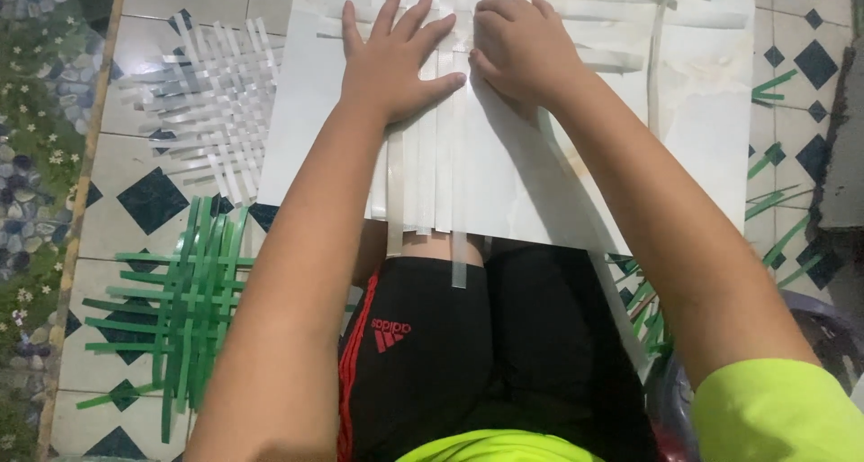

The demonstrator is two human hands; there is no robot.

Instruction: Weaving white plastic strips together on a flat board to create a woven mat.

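Note:
A large white board [693, 111] lies across my lap over black shorts. On it, several white strips [432, 174] run toward me, crossed by other white strips near the far edge. My left hand [391, 62] lies flat on the strips with fingers spread, pressing them down. Just to its right, my right hand [517, 48] has its fingers curled, pinching a white strip where the strips cross. One strip [459, 260] hangs past the board's near edge over my shorts.
A woven white strip mat [211, 107] lies on the tiled floor at left. Below it sits a woven green strip mat [184, 305]. Loose green strips [778, 201] are scattered at right. A pebble border [36, 156] runs along the left edge.

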